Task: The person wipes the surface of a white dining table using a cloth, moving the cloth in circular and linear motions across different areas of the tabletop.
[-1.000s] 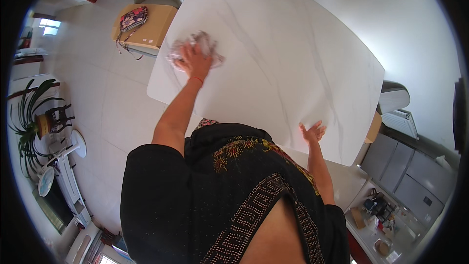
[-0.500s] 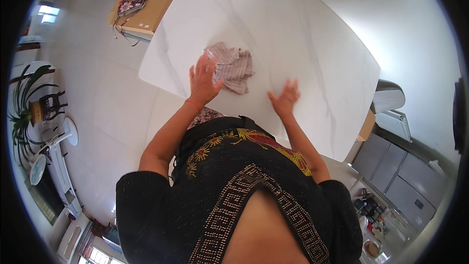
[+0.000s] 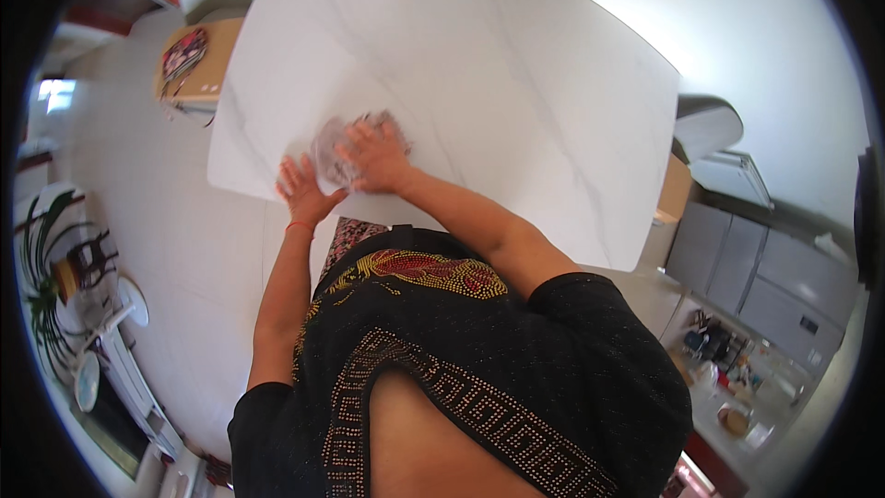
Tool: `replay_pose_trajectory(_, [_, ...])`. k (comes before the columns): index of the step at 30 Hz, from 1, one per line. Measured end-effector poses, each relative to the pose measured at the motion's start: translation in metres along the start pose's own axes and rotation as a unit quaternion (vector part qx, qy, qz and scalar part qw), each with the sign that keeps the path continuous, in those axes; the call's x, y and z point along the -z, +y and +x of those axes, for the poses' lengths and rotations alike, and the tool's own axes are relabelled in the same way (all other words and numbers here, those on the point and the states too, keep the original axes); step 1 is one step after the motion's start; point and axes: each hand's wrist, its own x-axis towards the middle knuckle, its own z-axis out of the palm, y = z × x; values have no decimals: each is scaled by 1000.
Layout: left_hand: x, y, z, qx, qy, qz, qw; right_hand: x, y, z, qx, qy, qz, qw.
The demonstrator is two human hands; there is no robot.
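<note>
A crumpled pinkish-grey striped cloth (image 3: 331, 149) lies on the white marbled table (image 3: 516, 129) near its left front edge, blurred by motion. My right hand (image 3: 378, 161) reaches across to the left and rests on top of the cloth, fingers spread and laid flat over it; its palm covers part of the cloth. Just left of the cloth, my left hand (image 3: 309, 194) is over the table's front edge with its fingers stretched apart and nothing in them. A thin red band (image 3: 300, 225) circles the left wrist.
Beyond the table's left side, a tan chair seat (image 3: 221, 51) bears a flowered pouch (image 3: 186, 52). A grey chair back (image 3: 708, 126) stands by the right side. Farther off are a potted plant (image 3: 41, 290) at left and grey cabinets (image 3: 784, 290) at right.
My right hand has crossed leftward onto the cloth. My left hand has dropped back from the cloth's edge toward the table's front edge. The view has shifted right.
</note>
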Motion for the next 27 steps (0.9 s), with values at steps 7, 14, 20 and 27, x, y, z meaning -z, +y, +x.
replay_pose_trajectory(7, [3, 15, -1, 18, -13, 16, 1000, -10, 73, -179, -21, 93, 13, 995])
replay_pose_trajectory(14, [8, 24, 0, 63, -27, 31, 997, 2, 146, -286, -380, 196, -81, 900])
replay_pose_trajectory(20, [4, 21, -3, 73, -33, 54, 995, 30, 200, -180, -611, 272, -21, 743])
replay_pose_trajectory(27, [15, 27, -2, 81, -46, 52, 994, 7, 100, -68, -238, 235, -56, 941])
